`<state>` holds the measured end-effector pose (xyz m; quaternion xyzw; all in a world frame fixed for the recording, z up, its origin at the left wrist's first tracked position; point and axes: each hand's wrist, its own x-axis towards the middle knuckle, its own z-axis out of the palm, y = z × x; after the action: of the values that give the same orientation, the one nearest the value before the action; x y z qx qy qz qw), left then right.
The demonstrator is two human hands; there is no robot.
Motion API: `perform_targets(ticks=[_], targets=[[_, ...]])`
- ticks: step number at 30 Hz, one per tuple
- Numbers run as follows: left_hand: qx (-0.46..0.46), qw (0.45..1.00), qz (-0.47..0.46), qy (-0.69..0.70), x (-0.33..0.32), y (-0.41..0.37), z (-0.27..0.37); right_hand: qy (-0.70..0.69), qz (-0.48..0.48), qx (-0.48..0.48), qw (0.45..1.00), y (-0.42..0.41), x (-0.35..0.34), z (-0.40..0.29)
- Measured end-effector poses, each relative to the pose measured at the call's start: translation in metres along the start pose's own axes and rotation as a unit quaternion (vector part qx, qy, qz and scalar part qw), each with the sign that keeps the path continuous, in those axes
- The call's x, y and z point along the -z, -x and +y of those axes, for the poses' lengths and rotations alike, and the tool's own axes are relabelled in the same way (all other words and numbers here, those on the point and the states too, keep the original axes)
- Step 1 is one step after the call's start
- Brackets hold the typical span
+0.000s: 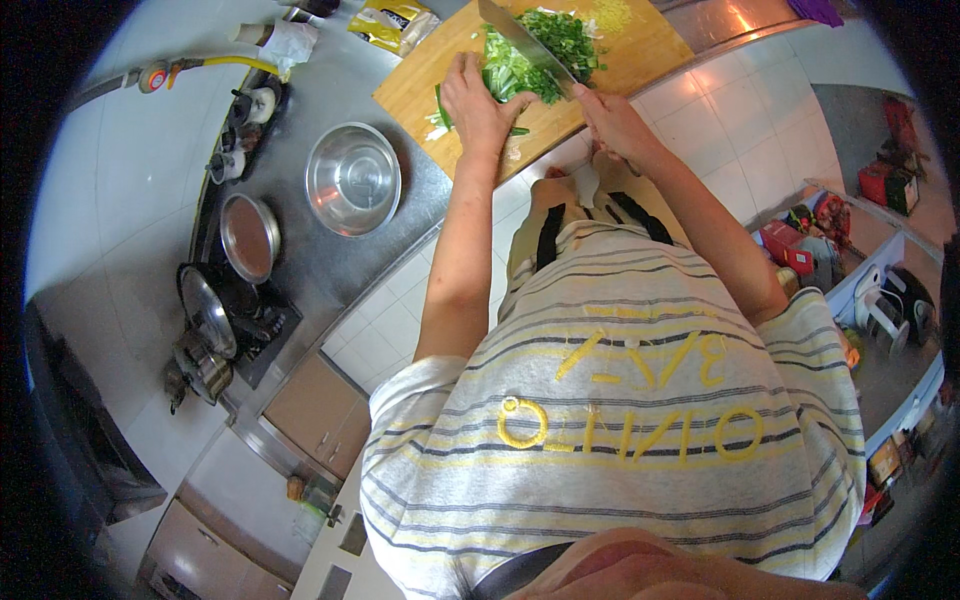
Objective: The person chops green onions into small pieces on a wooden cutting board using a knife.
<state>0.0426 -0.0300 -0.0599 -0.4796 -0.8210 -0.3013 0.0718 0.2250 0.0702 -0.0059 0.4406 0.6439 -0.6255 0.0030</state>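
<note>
A wooden cutting board (420,82) lies at the top of the view with a heap of chopped green onions (574,49) on it. My right hand (619,127) grips the handle of a cleaver-like kitchen knife (529,46), whose broad blade slants across the heap. My left hand (480,109) rests at the heap's left side, thumb spread away from the fingers, touching the greens' edge. Under and beside that hand are loose green and white stalk pieces (439,127). A pale yellow minced pile (609,15), perhaps garlic or ginger, sits at the board's far edge.
On the steel counter (289,176) stand a shiny metal bowl (354,180) and a second bowl (251,238) with brownish contents. A yellow packet (394,26) lies behind the board. Lidded pots (210,311) are at the stove. Shelves (885,232) with goods are at the right.
</note>
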Motion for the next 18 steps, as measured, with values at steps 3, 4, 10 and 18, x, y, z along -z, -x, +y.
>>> perform_targets(ticks=[3, 4, 10, 18], targets=[[0.041, 0.998, 0.039, 0.006, 0.002, -0.004, -0.019, 0.009, -0.004, -0.011, 1.0, 0.003, -0.001, -0.002], [0.065, 0.997, 0.047, 0.002, 0.004, -0.003, -0.028, 0.012, -0.004, -0.016, 1.0, 0.004, 0.0, -0.003], [0.151, 0.986, 0.065, -0.011, 0.015, 0.009, -0.067, 0.013, 0.005, -0.005, 1.0, 0.008, -0.001, -0.005], [0.151, 0.985, 0.053, 0.06, 0.02, 0.007, -0.062, -0.007, -0.002, -0.001, 1.0, 0.007, -0.003, -0.005]])
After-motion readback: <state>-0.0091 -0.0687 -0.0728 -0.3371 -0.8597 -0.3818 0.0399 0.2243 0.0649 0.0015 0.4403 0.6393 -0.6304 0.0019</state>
